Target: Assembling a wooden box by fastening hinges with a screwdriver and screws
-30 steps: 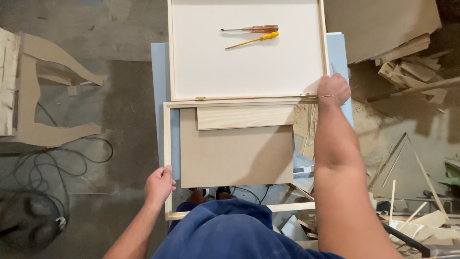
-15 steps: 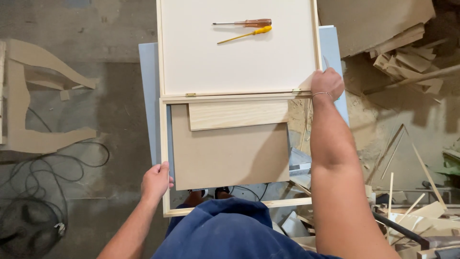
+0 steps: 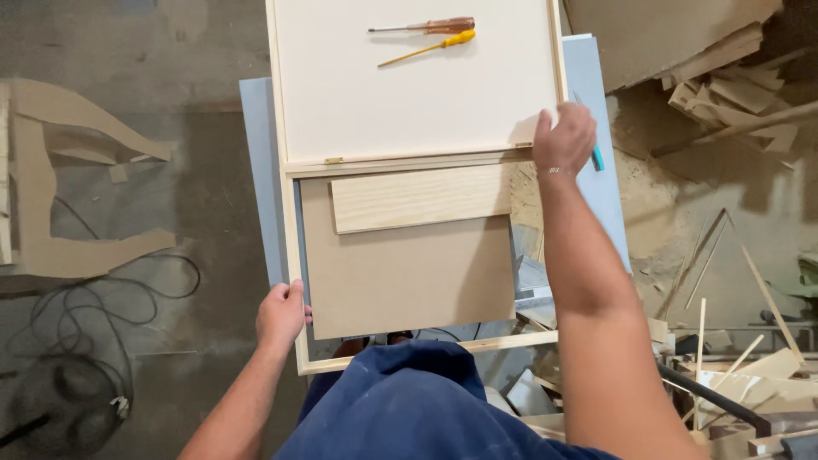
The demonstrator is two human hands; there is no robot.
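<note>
Head view, we look straight down. Our left hand (image 3: 281, 313) grips the left rail of the pale wooden frame (image 3: 290, 247), fingers curled over its outer edge, near the near-left corner. Our right hand (image 3: 562, 139) is clamped on the frame's right side where the cross rail meets the white panel (image 3: 409, 94); fingertips are hidden under the palm, so we cannot tell exactly which edge they pinch.

The frame lies on a blue-grey surface (image 3: 256, 170), mostly covered, only strips showing left and right. Inside the near half of the frame: a brown board (image 3: 409, 277), with a light pine plank (image 3: 422, 198) lying on its far edge. The frame's near rail (image 3: 503, 342) is partly covered by our blue clothing (image 3: 409, 409).

On the white panel, far side: a brown-handled screwdriver (image 3: 426, 26) and a yellow-handled screwdriver (image 3: 430, 48), just beside each other, apart from both hands. The panel's far edge is cut off by the picture. A small brass hinge (image 3: 333, 160) sits on the cross rail; a second one near our right hand is hard to make out.

Teal object (image 3: 596, 158) behind our right wrist, mostly hidden, unidentifiable. Wood scraps (image 3: 724, 94) far right, cable (image 3: 94, 307) on the floor at left.
</note>
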